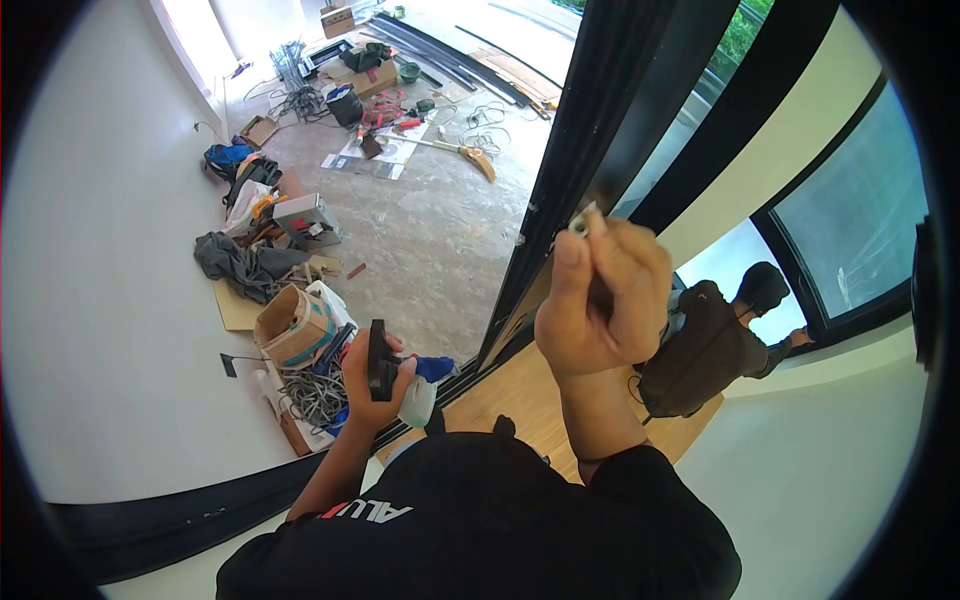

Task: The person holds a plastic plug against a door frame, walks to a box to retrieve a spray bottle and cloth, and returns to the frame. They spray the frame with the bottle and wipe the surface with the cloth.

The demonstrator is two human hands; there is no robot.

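My right hand point(605, 295) is raised in front of the black door frame point(560, 150), thumb and forefinger pinching a small pale piece with a dark round hole point(580, 228). Lower down, my left hand point(368, 385) is closed round a flat black bar-shaped object point(378, 362). Just beside its fingers are a blue part point(433, 368) and a translucent whitish bottle point(418, 402); together they look like a spray bottle, partly covered by the hand.
A person point(705, 345) in dark clothes crouches at the window on the right. An open cardboard box point(297, 325) and coiled grey cables point(315, 398) lie by the left wall. Further off, a broom point(478, 163) and scattered tools lie on the grey floor point(420, 260).
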